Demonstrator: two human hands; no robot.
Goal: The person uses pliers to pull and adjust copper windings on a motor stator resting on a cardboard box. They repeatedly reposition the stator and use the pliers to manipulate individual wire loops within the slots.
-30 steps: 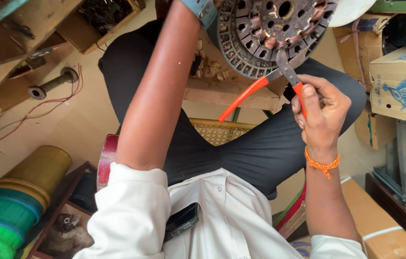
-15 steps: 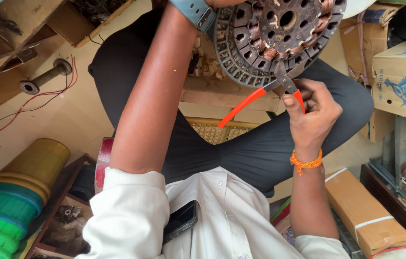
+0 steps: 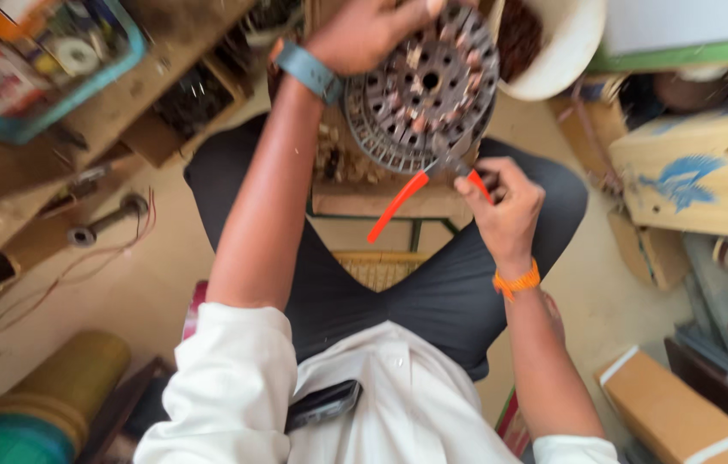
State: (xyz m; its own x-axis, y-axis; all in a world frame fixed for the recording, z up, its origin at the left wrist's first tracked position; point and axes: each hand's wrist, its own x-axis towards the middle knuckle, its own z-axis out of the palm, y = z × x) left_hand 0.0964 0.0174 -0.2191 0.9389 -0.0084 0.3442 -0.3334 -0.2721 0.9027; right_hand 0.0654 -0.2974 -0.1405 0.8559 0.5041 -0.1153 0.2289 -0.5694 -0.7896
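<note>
Between both sets of fingers sits the motor stator [image 3: 422, 86], a round slotted metal disc, dark and grimy, with copper winding still in several slots. Left hand [image 3: 364, 30] clamps its upper rim; right hand [image 3: 505, 206] squeezes orange-handled pliers [image 3: 420, 185], nose at the lower edge. Stripping looks partway done. Below the wrists: cane stool [image 3: 381, 266], then cardboard boxes [image 3: 707, 172].

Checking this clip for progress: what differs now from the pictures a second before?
The left hand has come into view gripping the slotted metal disc. Otherwise unchanged: the right hand still holds the orange-handled pliers, nose at the disc's lower edge.
</note>
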